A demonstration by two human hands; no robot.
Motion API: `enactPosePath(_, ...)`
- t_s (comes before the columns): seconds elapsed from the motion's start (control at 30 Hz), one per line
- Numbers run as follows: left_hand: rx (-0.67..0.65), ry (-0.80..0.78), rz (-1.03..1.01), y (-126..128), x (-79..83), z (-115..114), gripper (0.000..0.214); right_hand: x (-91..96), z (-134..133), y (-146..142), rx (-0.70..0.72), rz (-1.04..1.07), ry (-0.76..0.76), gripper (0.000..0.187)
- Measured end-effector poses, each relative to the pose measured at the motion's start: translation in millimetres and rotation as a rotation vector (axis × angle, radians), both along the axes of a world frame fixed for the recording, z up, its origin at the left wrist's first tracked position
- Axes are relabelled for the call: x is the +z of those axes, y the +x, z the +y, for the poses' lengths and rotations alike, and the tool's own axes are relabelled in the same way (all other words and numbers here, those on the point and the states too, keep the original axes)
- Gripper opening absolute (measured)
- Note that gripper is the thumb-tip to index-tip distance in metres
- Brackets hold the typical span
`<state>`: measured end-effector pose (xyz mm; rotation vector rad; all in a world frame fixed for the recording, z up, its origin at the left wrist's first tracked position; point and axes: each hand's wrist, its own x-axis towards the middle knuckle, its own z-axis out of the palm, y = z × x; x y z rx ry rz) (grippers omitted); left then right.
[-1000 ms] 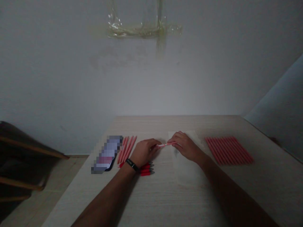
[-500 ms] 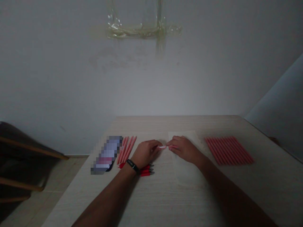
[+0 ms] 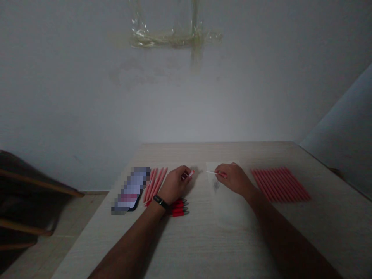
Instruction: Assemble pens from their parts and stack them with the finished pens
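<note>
Both grips closed: left hand [image 3: 175, 184] pinches a pen barrel [image 3: 191, 173]; right hand [image 3: 234, 179] pinches a refill [image 3: 211, 172] near that barrel.

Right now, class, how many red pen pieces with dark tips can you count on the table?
3 red pieces show, side by side on the table just right of the left wrist: far, middle, near. More may lie hidden under it.

A pale wooden table [image 3: 203, 248] stands against the wall. At its left lie a phone [image 3: 132, 190], a few pink tubes [image 3: 155, 182] just beside it and a cluster of red tips [image 3: 180, 208] nearer the front edge. A thin sheet [image 3: 229, 209] lies in the middle, and a neat row of pink pens [image 3: 280, 184] lies side by side at the right.
</note>
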<state>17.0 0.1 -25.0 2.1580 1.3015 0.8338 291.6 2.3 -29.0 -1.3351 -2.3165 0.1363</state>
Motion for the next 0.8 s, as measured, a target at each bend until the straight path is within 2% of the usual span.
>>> enactPosePath(0.13, -0.038, -0.047, -0.127, 2.8, -0.1, -1.2, 0.011, -1.4, 0.3, -1.7, -0.014, 0.036, 0.011, 0.012)
enactPosePath(0.27, -0.065, -0.071, -0.080, 6.1, -1.2, -3.5, 0.009, -0.4, -0.3, -3.1, 0.013, 0.064, -0.017, 0.012)
enactPosePath(0.57, -0.059, -0.085, -0.122, 7.3, -5.0, -3.5, 0.012, 1.6, -2.6, -4.7, 0.043, 0.100, -0.018, 0.012)
enactPosePath(0.8, -0.061, -0.023, -0.034, 7.1, -4.9, -3.9, 0.013, 0.0, -2.2, -6.0, 0.059, 0.126, -0.029, 0.010)
